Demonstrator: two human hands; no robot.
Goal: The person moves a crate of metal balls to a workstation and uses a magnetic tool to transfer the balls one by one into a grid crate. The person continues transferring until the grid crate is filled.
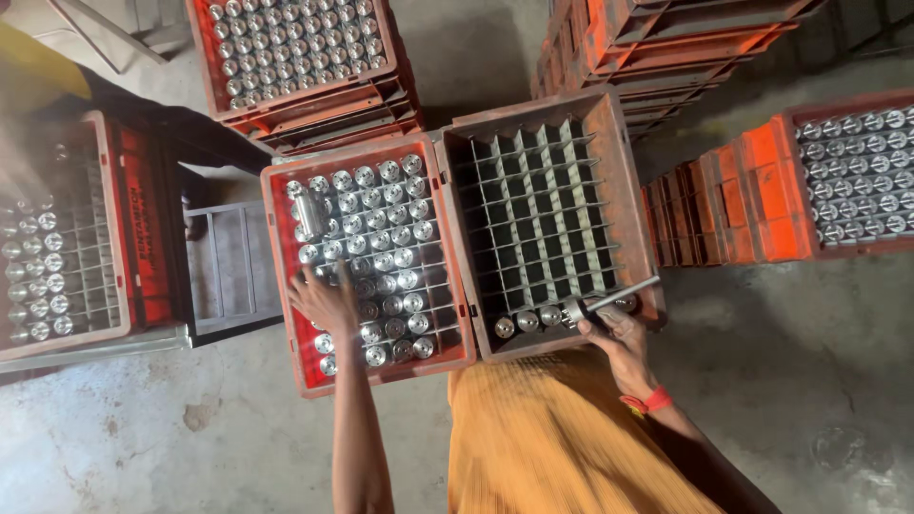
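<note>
Concrete floor (809, 381), red crates of metal cylinders.
Left hand (327, 300) reaches forward, fingers spread over the full crate (290, 286); right hand (617, 333) grips a metal rod (619, 295) at the gridded crate (633, 190).

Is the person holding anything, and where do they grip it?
The right hand grips a metal rod tool at its lower end. The left hand only reaches among cylinders.

At twelve o'clock, a stack of red crates (324, 109) carries a top crate full of shiny metal cylinders (295, 43). At one o'clock stand empty orange crates (657, 57). At three o'clock an orange crate (771, 190) holds more cylinders. At nine o'clock sits a pale gridded crate (105, 238), partly filled. Grey concrete floor (809, 400) lies beneath.
</note>
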